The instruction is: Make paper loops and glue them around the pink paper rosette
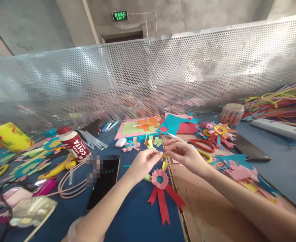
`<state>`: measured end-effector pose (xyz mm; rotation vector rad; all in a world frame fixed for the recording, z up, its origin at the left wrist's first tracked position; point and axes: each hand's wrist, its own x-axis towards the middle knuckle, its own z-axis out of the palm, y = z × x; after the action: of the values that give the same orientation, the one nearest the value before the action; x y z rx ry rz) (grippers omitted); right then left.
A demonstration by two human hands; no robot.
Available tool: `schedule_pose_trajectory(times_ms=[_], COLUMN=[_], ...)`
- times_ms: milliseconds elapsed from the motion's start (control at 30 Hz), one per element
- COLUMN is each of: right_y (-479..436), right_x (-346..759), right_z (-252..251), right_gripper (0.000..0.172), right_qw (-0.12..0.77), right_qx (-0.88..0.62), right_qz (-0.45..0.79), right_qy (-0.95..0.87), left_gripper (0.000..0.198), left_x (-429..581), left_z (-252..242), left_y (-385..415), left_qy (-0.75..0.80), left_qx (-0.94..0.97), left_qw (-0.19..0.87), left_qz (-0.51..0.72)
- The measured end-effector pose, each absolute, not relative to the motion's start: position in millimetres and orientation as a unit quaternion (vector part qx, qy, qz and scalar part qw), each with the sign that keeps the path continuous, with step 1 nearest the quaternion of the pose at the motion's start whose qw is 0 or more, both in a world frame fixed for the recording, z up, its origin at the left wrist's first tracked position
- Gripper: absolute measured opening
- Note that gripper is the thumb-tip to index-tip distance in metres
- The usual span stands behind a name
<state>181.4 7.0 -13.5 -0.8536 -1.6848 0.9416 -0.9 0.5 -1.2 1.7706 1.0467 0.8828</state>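
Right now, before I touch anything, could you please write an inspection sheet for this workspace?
Surface: blue tabletop with brown board.
Work pieces: pink-and-red paper rosette; small yellow piece between hands.
Clutter: Costa bottle, yellow glue gun, red-handled scissors, black phone, paper scraps.
Hands: left hand and right hand close together; right fingers pinch the yellow piece, left grip unclear.
Cables: coiled pale cable near the glue gun; black cable at left.
Surroundings: perforated metal panel; lit EXIT sign.

Yellow piece (164,155) mostly hidden by hands (187,154); coloured strips (284,102) cut by right edge; lit phone (104,186) partly blurred.
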Motion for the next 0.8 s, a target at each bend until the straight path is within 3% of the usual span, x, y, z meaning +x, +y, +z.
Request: schedule_pose_trajectory(times_ms=[200, 367, 567, 667, 800], right_y=[6.6, 4.4, 4.6, 5.1, 6.0], right_x=[179.4, 175.7, 174.0, 174.5, 176.3], right_z=[-15.5, -15.9, -17.3, -16.5, -16.7], right_gripper=[0.010, 0.028, 0.032, 0.042, 0.030], right_qw=[0.500, 0.511, 0.530, 0.517, 0.468], right_qx=[-0.330, -0.337, -0.333, -0.354, -0.387], right_qz=[0.387, 0.439, 0.457, 0.474, 0.504], right_qy=[-0.701, -0.658, -0.632, -0.619, -0.614], left_gripper=[0.021, 0.017, 0.020, 0.021, 0.021], left_x=[3.1, 5.2, 4.3, 3.0, 2.0], left_z=[0.3, 2.8, 0.1, -2.4, -3.8], left_y=[-3.2, -4.8, -4.6, -3.7, -3.1], left_qy=[0.436, 0.461, 0.463, 0.459, 0.456], left_qx=[0.734, 0.717, 0.707, 0.703, 0.700], left_qw=[0.375, 0.363, 0.366, 0.372, 0.375], left_qz=[0.360, 0.376, 0.390, 0.396, 0.401])
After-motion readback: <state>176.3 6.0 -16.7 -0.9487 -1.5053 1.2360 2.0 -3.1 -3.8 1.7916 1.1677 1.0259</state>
